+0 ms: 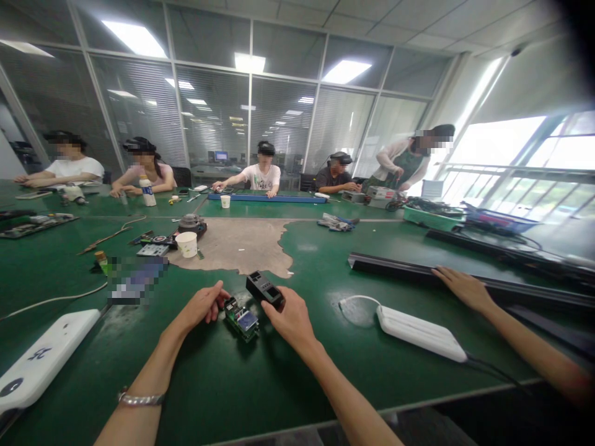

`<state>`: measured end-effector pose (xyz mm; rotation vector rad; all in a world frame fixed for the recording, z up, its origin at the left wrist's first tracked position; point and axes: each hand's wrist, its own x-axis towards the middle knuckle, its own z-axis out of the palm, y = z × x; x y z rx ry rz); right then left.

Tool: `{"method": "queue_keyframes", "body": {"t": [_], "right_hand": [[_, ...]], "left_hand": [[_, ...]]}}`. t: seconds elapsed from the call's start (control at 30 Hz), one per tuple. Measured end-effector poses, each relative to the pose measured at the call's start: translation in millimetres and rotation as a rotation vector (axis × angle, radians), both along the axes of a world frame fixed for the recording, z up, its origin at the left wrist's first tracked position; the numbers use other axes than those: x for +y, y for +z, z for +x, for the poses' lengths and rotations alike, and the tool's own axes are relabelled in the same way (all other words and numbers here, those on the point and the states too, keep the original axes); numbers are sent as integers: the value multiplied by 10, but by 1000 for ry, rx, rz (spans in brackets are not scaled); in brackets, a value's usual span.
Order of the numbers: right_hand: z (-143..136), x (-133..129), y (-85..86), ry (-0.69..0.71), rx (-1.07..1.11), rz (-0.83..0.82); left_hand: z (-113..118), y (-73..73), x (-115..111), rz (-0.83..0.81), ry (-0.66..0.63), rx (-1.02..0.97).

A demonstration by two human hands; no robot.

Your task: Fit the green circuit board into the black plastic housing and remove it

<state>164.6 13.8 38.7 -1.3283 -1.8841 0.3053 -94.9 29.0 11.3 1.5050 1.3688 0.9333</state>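
A small green circuit board [242, 321] with a grey-blue screen lies on the green table [297, 396] between my hands. My left hand [204, 306] is at the board's left side, its fingers curled by the board's upper left corner; whether they grip it cannot be made out. In my right hand [294, 314] is a black plastic housing [264, 290] with openings in its face, held between thumb and fingers. The housing is tilted, just to the upper right of the board and apart from it.
White power strips [421, 332] [49, 353] lie right and left. Another person's hand [460, 286] rests on a long black rail [409, 269] at right. A paper cup [187, 244] stands beyond my left hand. Several people sit across the table.
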Motion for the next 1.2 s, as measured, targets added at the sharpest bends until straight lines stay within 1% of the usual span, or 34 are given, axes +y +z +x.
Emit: {"method": "queue_keyframes", "body": {"t": [0.13,0.33,0.43,0.63,0.77,0.93,1.0,1.07,1.2], "right_hand": [[4,25,-120,-14,-30,-46],[21,68,-244,-12,-62,-111],[49,46,-283,-35,-57,-97],[66,6,-296,-8,-23,-69],[21,6,-215,26,55,-55],[-90,-118,37,113,235,-57],[-148,-201,132,136,230,-55],[-207,-278,192,136,177,-45],[-300,-359,211,111,70,-11]], "left_hand": [[6,4,-1,-12,8,-2],[15,-27,15,-21,5,-2],[16,-35,18,-18,9,-9],[15,-28,16,-41,18,-21],[12,-26,17,-39,1,-26],[10,-4,3,-18,-14,-11],[13,7,-7,-18,-12,-16],[17,11,-15,-17,-2,-34],[9,-5,-20,-5,27,-63]]}}
